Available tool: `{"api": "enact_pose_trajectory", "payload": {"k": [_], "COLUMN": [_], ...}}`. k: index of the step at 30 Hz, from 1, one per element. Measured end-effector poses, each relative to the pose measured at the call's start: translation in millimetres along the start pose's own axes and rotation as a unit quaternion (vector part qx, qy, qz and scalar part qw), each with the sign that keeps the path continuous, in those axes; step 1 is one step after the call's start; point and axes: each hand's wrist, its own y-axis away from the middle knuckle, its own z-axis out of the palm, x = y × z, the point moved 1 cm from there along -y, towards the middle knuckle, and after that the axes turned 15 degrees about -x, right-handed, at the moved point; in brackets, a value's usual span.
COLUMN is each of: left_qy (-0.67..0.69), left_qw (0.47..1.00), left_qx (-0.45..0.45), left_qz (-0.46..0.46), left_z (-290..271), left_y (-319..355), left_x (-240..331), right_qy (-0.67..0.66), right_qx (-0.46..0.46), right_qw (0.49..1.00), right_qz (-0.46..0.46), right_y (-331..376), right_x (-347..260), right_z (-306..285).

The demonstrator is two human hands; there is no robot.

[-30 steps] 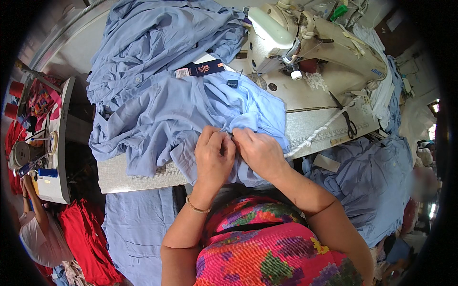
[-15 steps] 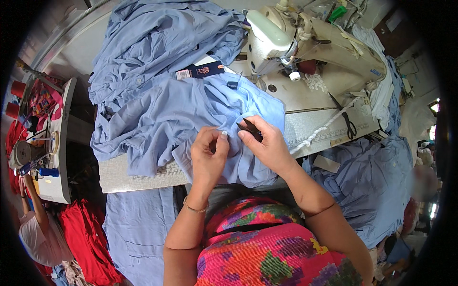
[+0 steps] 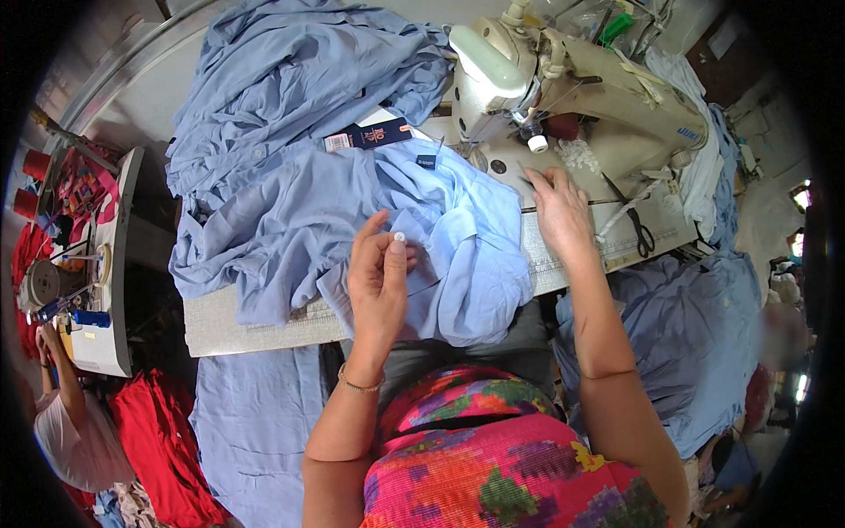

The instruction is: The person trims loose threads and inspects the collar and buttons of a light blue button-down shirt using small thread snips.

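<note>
Item: light-blue shirt [image 3: 440, 255], spread over the front edge of the table [image 3: 255, 326], bunched just ahead of my torso; a larger heap of blue garments [image 3: 290, 79] lies behind it toward the far side.

Item: left hand [image 3: 377, 282], raised above the shirt. Its grip is narrow, thumb and forefinger pinched on a small white button [image 3: 399, 237]. The button is clear of the cloth as far as I can tell; any thread is too fine to see.

Item: right hand [image 3: 559, 216], apart from the shirt, fingers spread flat on the table beside the sewing machine [image 3: 563, 79]. Its grip is wide and holds nothing; a small dark thing lies at the fingertips, too small to name.

Item: scissors [image 3: 634, 220], on the table just right of that hand.

Item: dark tag [image 3: 370, 136], lying at the shirt's far edge.

Step, as I judge it: button work on the shirt, with the right hand reaching for a tool.

Next move calls for: bringing the button down onto its place on the placket, keeping the pinch firm, and gathering the cloth flat with the free hand.
</note>
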Motion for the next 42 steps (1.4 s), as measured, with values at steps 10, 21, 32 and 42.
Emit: {"api": "enact_pose_trajectory", "payload": {"k": [10,21,32,42], "left_qy": [-0.304,-0.298,-0.361,-0.394], "left_qw": [0.932,0.950,0.932,0.917], "left_qx": [-0.101,-0.030,-0.034,-0.053], "left_qz": [0.167,0.087,0.032,0.030], "left_z": [12.7,7.0,-24.0,-21.5], "left_y": [11.6,15.3,18.9,18.9], "left_x": [24.2,20.2,17.0,20.9], "right_qy": [-0.535,-0.484,-0.139,-0.287], "right_qx": [-0.118,-0.075,0.011,-0.228], "right_qw": [0.794,0.865,0.990,0.880], "right_qz": [-0.264,-0.110,0.027,-0.303], "right_y": [35.5,6.2,-44.3,0.0], "right_x": [-92.9,-42.5,114.9,-102.5], "right_z": [-38.5,-35.9,12.1,-35.5]}}
